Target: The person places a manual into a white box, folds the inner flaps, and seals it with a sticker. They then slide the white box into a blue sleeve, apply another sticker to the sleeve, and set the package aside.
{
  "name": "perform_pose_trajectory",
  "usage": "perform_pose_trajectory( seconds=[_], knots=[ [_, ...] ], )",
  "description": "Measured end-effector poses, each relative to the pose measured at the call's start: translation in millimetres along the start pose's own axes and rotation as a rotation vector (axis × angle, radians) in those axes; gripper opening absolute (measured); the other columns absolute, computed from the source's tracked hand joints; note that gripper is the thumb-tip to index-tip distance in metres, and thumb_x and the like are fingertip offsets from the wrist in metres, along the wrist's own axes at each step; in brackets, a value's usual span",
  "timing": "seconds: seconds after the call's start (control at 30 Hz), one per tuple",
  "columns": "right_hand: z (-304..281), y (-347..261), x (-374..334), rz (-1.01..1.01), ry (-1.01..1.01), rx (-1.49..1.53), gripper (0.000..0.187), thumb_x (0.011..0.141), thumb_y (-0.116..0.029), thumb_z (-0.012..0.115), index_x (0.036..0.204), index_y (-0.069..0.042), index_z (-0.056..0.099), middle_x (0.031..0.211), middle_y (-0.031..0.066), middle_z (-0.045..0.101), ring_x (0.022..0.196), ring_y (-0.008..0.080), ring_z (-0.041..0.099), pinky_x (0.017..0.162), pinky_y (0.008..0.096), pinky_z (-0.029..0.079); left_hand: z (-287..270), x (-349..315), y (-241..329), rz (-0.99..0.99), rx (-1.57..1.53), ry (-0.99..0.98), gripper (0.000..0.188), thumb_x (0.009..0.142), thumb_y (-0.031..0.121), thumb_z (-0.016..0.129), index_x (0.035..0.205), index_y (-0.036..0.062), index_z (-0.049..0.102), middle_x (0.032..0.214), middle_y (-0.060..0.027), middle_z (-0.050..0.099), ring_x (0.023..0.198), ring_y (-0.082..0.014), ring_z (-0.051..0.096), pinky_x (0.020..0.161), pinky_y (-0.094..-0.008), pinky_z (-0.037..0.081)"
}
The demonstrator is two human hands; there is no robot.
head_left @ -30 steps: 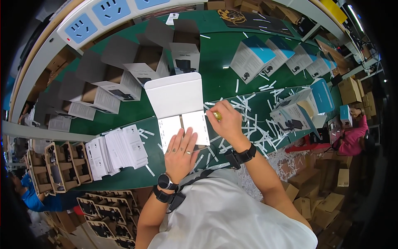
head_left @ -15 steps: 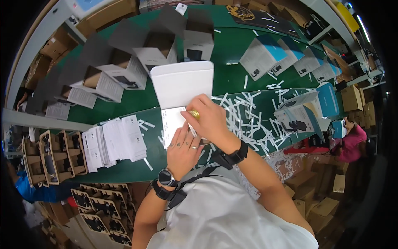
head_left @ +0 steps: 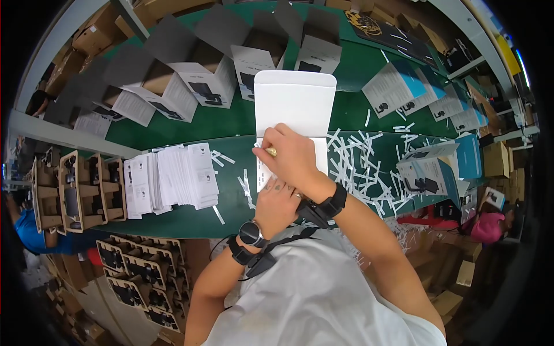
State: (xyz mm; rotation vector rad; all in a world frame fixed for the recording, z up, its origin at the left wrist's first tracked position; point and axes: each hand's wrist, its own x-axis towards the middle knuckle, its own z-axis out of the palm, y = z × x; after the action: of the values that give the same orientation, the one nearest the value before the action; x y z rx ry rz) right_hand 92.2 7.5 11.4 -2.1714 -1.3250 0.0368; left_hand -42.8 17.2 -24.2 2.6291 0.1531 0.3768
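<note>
In front of me on the green table lies a white carton [head_left: 294, 109] with its lid flap raised away from me. Its near part bears small dark print down the left side. My right hand [head_left: 293, 157] rests over that near part, fingers curled round a small gold-coloured object [head_left: 271, 151] whose kind I cannot make out. My left hand [head_left: 277, 207] lies on the carton's near edge with fingers stretched flat. Its fingertips are partly covered by my right hand.
Stacked white printed sheets [head_left: 184, 176] lie left. Open boxes [head_left: 210, 83] line the far left; blue-and-white boxes [head_left: 392, 86] stand far right. White paper strips [head_left: 358, 167] litter the table. Brown trays [head_left: 75, 193] stand at left. A person in pink [head_left: 487, 226] is at right.
The view has shifted, so the table's things appear farther right. My right hand has moved left across the carton with the gold-coloured object, toward the carton's left edge. My left hand stays at its near edge.
</note>
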Motion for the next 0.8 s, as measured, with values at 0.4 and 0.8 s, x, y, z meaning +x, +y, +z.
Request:
perform_pose_trajectory(
  seconds=[0.4, 0.8],
  knots=[
    [-69.4, 113.4, 29.1, 0.62, -0.226, 1.289, 0.045, 0.107, -0.047, 0.038, 0.102, -0.009, 0.062, 0.091, 0.0043, 0.066, 0.069, 0.012, 0.056, 0.058, 0.0242, 0.043, -34.9, 11.1, -4.3, 0.075, -0.026, 0.059, 0.061, 0.085, 0.033, 0.075, 0.136, 0.0044, 0.059, 0.145, -0.0141, 0.055, 0.131, -0.0355, 0.052, 0.108, -0.0459, 0.043],
    [-69.6, 0.2, -13.3, -0.359, -0.228, 0.317, 0.019, 0.087, -0.026, 0.073, 0.083, -0.011, 0.062, 0.084, 0.0023, 0.062, 0.07, 0.0247, 0.062, 0.06, 0.0361, 0.049, -40.9, -18.4, -35.4, -0.25, -1.014, 0.142, 0.035, 0.083, 0.012, 0.081, 0.112, 0.0036, 0.063, 0.095, -0.0011, 0.069, 0.083, -0.011, 0.061, 0.072, -0.028, 0.05]
  ],
)
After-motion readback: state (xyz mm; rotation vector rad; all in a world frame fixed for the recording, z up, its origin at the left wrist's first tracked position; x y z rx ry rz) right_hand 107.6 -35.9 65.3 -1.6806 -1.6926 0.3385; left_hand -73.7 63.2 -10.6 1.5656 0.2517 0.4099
